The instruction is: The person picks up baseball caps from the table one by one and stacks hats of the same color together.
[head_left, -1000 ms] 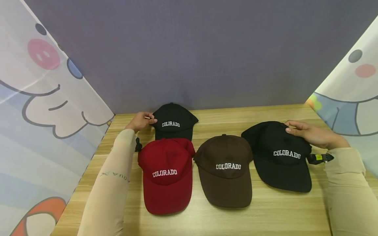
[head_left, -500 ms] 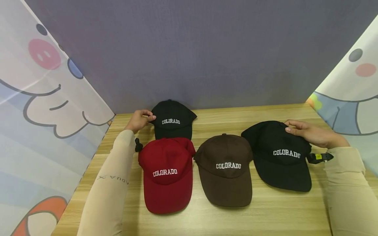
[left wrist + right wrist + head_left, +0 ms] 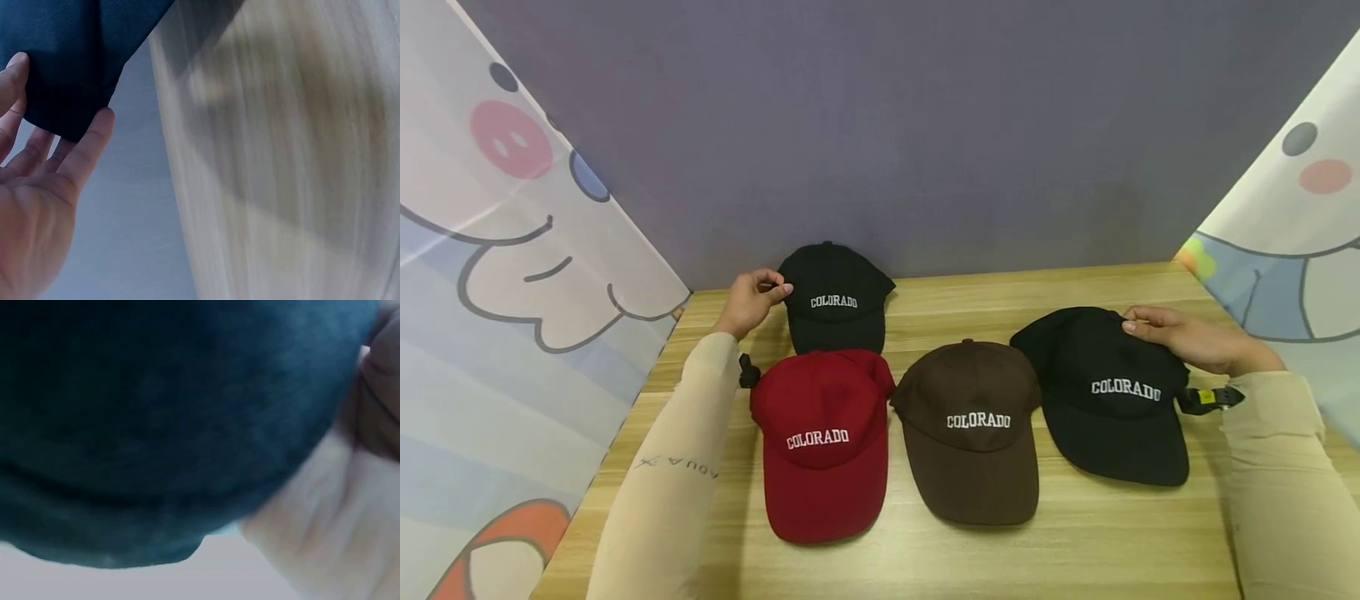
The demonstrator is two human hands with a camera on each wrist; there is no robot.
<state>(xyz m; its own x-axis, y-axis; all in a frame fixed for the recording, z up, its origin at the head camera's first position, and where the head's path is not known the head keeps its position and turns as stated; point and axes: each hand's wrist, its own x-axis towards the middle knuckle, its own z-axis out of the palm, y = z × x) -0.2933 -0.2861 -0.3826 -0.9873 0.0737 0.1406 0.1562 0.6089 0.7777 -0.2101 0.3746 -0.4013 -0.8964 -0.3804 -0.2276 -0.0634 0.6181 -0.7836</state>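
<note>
My left hand (image 3: pixel 752 300) pinches the left side edge of a small-looking black baseball cap (image 3: pixel 833 283) at the back left, lettered COLORADO in white. In the left wrist view the thumb lies on the black cloth (image 3: pixel 62 62) and the other fingers are behind it. At the right, my right hand (image 3: pixel 1195 337) grips the crown of another black COLORADO cap (image 3: pixel 1120 400), thumb on the front side. That cap's dark fabric (image 3: pixel 162 406) fills most of the right wrist view. Its brim points toward me.
A red COLORADO cap (image 3: pixel 826 450) lies in front of the left black cap, overlapping its brim in the head view. Beside it is a brown cap (image 3: pixel 973 433). All lie on a wooden table (image 3: pixel 955 562), with a grey panel (image 3: pixel 925 133) behind and cartoon-printed sheets at both sides.
My left hand and the left black cap have moved slightly back toward the grey panel and a little left. The right hand, its cap, and the red and brown caps stay essentially in place.
</note>
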